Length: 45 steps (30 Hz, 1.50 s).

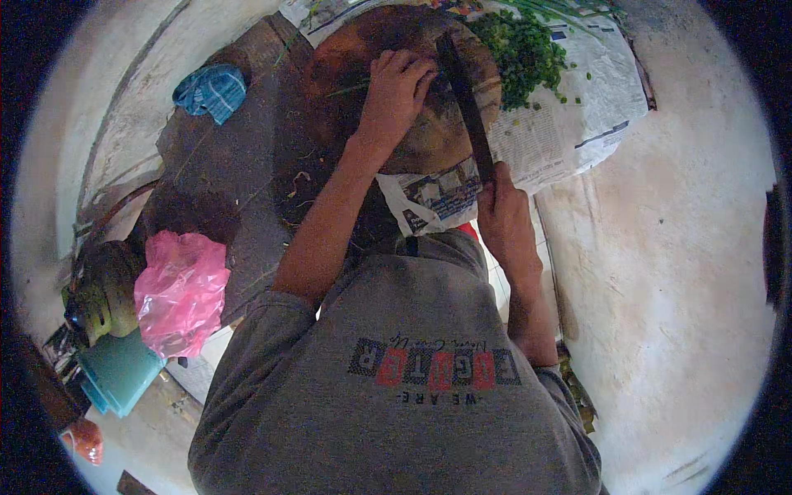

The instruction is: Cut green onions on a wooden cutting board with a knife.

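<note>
A round wooden chopping board (pixel 442 145) lies at the top of the view, resting on newspaper. My left hand (pixel 399 83) is on the board with its fingers curled over thin green stalks (pixel 349 91), probably spring onion; their ends stick out to the left and the rest is hidden under the hand. My right hand (pixel 504 201) grips the handle end of a long dark knife (pixel 465 102). The blade reaches across the right part of the board, just right of my left fingertips. Beside the board's right edge is a heap of chopped green onion (pixel 523 59).
Newspaper (pixel 538 139) spreads under the heap, with long green stalks (pixel 569 13) at its far edge. On the dark tabletop (pixel 247 167) to the left lie a blue checked cloth (pixel 211 93) and a pink plastic bag (pixel 182 291). A pale wall (pixel 680 216) stands close on the right.
</note>
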Each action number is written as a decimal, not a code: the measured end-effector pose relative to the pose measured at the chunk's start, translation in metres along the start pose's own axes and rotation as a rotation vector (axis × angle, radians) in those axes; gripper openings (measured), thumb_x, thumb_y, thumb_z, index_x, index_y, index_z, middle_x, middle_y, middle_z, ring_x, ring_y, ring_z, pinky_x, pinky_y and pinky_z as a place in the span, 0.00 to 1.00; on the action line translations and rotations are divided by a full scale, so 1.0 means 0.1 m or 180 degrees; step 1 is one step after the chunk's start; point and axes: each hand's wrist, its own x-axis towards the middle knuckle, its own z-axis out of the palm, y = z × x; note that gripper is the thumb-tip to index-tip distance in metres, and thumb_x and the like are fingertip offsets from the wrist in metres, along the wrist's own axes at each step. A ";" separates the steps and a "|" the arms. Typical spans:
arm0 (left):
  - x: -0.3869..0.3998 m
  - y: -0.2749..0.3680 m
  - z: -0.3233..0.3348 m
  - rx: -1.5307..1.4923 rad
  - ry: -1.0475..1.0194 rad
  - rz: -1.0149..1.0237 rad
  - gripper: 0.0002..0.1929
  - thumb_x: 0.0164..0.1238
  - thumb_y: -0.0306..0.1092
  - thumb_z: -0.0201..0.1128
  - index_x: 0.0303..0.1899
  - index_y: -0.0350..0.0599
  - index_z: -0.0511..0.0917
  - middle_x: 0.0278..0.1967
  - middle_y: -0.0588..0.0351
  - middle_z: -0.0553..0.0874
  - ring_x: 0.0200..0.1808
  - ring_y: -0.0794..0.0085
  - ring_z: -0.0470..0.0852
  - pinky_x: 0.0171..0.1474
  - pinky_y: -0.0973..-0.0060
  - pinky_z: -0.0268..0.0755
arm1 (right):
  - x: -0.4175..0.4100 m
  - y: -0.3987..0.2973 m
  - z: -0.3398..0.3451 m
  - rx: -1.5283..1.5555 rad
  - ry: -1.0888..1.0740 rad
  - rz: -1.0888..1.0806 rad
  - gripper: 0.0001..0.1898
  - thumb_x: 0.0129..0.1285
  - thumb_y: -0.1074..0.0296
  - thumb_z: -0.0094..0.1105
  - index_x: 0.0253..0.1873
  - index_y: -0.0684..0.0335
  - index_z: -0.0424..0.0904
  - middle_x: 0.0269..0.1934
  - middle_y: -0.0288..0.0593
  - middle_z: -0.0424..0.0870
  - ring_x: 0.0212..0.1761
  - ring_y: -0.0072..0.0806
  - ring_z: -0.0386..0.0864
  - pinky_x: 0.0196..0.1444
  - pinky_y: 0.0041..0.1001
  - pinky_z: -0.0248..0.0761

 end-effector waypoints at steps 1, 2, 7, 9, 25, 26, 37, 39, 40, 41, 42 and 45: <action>0.00 0.00 -0.01 0.0049 -0.0068 -0.0055 0.08 0.60 0.30 0.65 0.41 0.46 0.81 0.41 0.52 0.79 0.46 0.55 0.75 0.51 0.58 0.67 | 0.00 -0.01 -0.01 0.0062 -0.0074 0.0069 0.11 0.65 0.73 0.47 0.50 0.71 0.67 0.23 0.66 0.76 0.28 0.63 0.77 0.29 0.50 0.66; -0.01 0.00 0.00 0.0052 -0.0066 -0.0059 0.08 0.60 0.30 0.65 0.41 0.46 0.81 0.41 0.52 0.79 0.46 0.55 0.75 0.51 0.58 0.67 | 0.01 -0.02 -0.02 0.0124 -0.0149 0.0138 0.11 0.65 0.73 0.46 0.50 0.72 0.67 0.22 0.65 0.76 0.27 0.63 0.76 0.28 0.49 0.66; -0.02 -0.02 0.04 0.0050 0.0070 0.0095 0.09 0.59 0.29 0.64 0.42 0.44 0.80 0.42 0.51 0.76 0.47 0.54 0.73 0.51 0.59 0.66 | -0.03 -0.12 -0.01 0.0238 -0.0151 0.0244 0.13 0.65 0.74 0.46 0.51 0.74 0.66 0.21 0.66 0.76 0.27 0.62 0.77 0.27 0.48 0.66; -0.02 -0.01 0.05 0.0165 0.0070 0.0123 0.09 0.59 0.29 0.64 0.42 0.43 0.80 0.42 0.50 0.76 0.47 0.54 0.73 0.51 0.59 0.66 | -0.03 -0.13 0.00 0.0272 -0.0195 0.0318 0.13 0.65 0.74 0.46 0.52 0.74 0.66 0.21 0.66 0.76 0.27 0.62 0.78 0.27 0.48 0.66; 0.00 0.00 0.02 0.0160 0.0079 0.0082 0.10 0.57 0.30 0.66 0.40 0.39 0.79 0.41 0.48 0.74 0.46 0.54 0.72 0.50 0.58 0.66 | 0.02 -0.15 0.01 0.0237 -0.0197 0.0167 0.10 0.64 0.75 0.46 0.48 0.72 0.65 0.21 0.67 0.75 0.27 0.64 0.77 0.27 0.51 0.64; 0.00 0.00 0.02 0.0158 0.0078 0.0079 0.10 0.57 0.30 0.66 0.40 0.39 0.79 0.41 0.48 0.74 0.46 0.54 0.72 0.50 0.58 0.66 | 0.02 -0.15 0.01 0.0254 -0.0207 0.0139 0.11 0.64 0.75 0.46 0.49 0.73 0.65 0.21 0.67 0.75 0.27 0.64 0.76 0.27 0.51 0.64; -0.01 0.01 0.00 0.0163 -0.0005 0.0013 0.09 0.55 0.28 0.65 0.39 0.41 0.81 0.42 0.52 0.74 0.48 0.56 0.70 0.53 0.58 0.64 | 0.04 -0.22 0.00 -0.0130 -0.0493 0.0337 0.21 0.61 0.73 0.51 0.59 0.72 0.62 0.28 0.67 0.79 0.32 0.63 0.78 0.34 0.54 0.71; 0.00 0.04 -0.05 0.0302 -0.0100 0.0143 0.09 0.55 0.27 0.65 0.39 0.43 0.82 0.43 0.53 0.74 0.49 0.56 0.70 0.53 0.58 0.64 | 0.05 -0.21 0.01 -0.0041 -0.0524 0.0412 0.22 0.61 0.73 0.51 0.60 0.72 0.62 0.28 0.67 0.79 0.32 0.63 0.79 0.34 0.54 0.71; -0.02 0.05 -0.08 0.0446 -0.0173 0.0265 0.09 0.55 0.26 0.64 0.40 0.44 0.83 0.45 0.54 0.75 0.50 0.56 0.69 0.54 0.58 0.64 | 0.07 -0.24 0.01 -0.0053 -0.0503 0.0429 0.18 0.62 0.74 0.50 0.56 0.72 0.63 0.28 0.69 0.78 0.33 0.65 0.77 0.35 0.55 0.69; -0.06 0.00 -0.09 0.0414 -0.0210 0.0295 0.09 0.55 0.26 0.64 0.40 0.44 0.83 0.45 0.54 0.75 0.50 0.56 0.69 0.54 0.58 0.64 | 0.09 -0.24 0.01 -0.0066 -0.0478 0.0448 0.14 0.63 0.74 0.49 0.52 0.72 0.65 0.27 0.70 0.77 0.33 0.67 0.76 0.36 0.56 0.67; -0.08 -0.08 -0.09 0.0454 -0.0261 0.0389 0.10 0.55 0.26 0.63 0.40 0.45 0.84 0.45 0.54 0.75 0.49 0.55 0.70 0.54 0.58 0.64 | 0.12 -0.19 0.06 -0.0077 -0.0444 0.0499 0.14 0.63 0.74 0.49 0.52 0.72 0.65 0.27 0.70 0.77 0.33 0.67 0.76 0.36 0.56 0.67; -0.04 -0.12 -0.13 0.0453 -0.0312 0.0451 0.11 0.55 0.26 0.63 0.41 0.47 0.85 0.45 0.53 0.77 0.48 0.54 0.71 0.54 0.59 0.65 | 0.14 -0.08 0.16 -0.0053 -0.0198 0.0153 0.13 0.62 0.74 0.51 0.50 0.71 0.65 0.28 0.70 0.77 0.34 0.67 0.76 0.36 0.55 0.68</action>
